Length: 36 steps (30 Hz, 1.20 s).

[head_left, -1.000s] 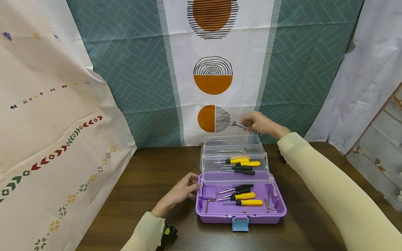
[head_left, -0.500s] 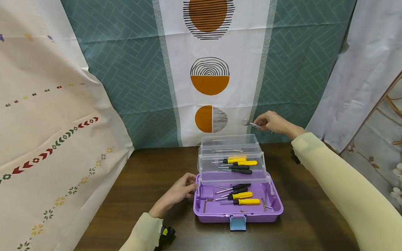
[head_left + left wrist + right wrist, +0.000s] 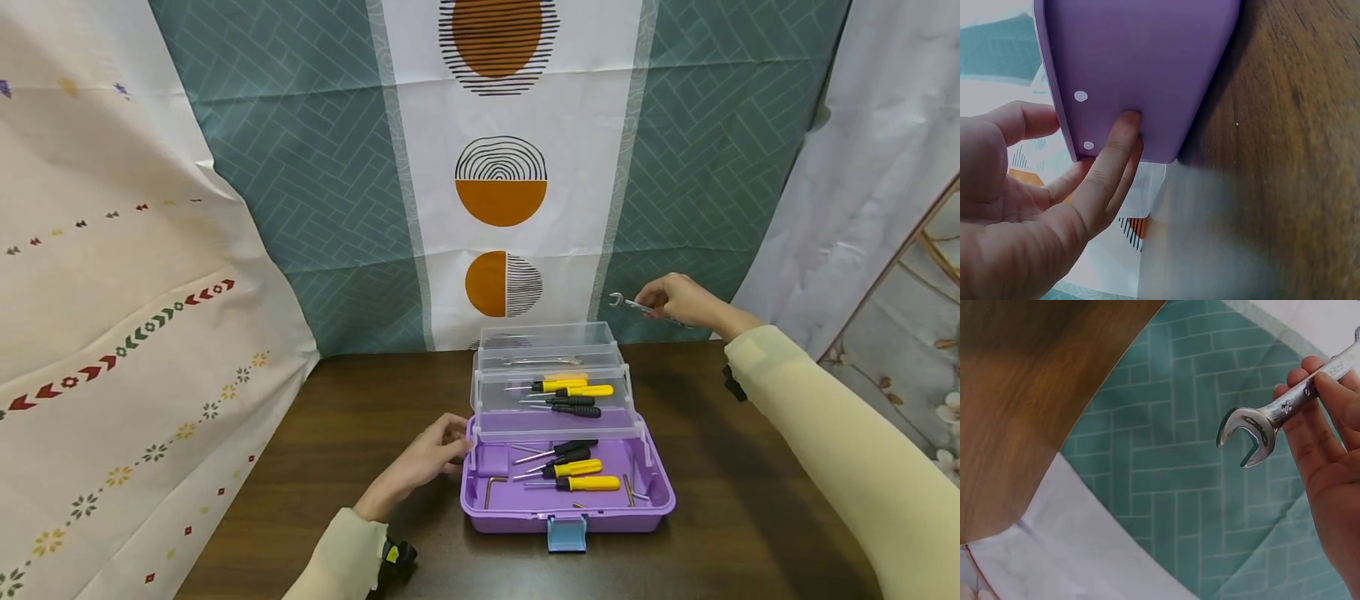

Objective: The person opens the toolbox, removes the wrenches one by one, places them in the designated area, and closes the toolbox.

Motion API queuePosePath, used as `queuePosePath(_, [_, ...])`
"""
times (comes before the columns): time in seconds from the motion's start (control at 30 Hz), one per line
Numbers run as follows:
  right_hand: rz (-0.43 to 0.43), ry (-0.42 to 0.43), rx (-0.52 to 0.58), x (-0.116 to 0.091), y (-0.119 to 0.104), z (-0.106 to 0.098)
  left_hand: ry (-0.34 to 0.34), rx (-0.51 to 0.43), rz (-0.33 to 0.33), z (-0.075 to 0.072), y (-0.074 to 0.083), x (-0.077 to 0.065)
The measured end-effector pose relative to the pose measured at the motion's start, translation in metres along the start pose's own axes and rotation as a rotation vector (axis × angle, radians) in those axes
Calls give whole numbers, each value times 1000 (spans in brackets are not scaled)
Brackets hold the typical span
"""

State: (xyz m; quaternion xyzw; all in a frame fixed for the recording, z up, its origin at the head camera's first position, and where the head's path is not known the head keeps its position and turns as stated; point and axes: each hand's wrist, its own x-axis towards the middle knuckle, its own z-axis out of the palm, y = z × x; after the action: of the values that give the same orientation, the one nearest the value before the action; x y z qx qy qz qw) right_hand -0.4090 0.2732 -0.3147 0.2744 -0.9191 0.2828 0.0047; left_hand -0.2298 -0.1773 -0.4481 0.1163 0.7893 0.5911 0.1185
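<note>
Silver metal sits in the right hand (image 3: 686, 300): a shiny fork-ended wrench (image 3: 1288, 406), pinched along its shank between thumb and fingers, one forked end projecting past them. It is in the air, beyond the toolbox's right rear corner. Holding by the shank should leave that end easy to watch; a firm thumb would curb twisting of the smooth metal.

The left hand (image 3: 423, 454) touches the purple plastic toolbox (image 3: 630, 523), fingers laid against its outer side wall and thumb tip at its rim, not clasping it. Light pressure there should steady the box without sliding it.

Raised clear plastic trays (image 3: 498, 400) stand along the box's rear, so any pass over them calls for height. Teal brick-patterned cloth (image 3: 690, 167) hangs behind the wrench, past the back edge of the dark brown wooden table (image 3: 735, 492). The widest room seems to lie right of the box, toward the pale yellow sleeve (image 3: 817, 442).
</note>
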Motion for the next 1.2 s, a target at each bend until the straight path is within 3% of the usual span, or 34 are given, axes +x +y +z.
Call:
queuePosePath(0.4, [17,-15,-6,-13,16,-3,-3,-6,-3,-1,0,-1])
queuePosePath(1.2, [17,-69,-5,-27,47,12,-2,10,-11,1,3,-2])
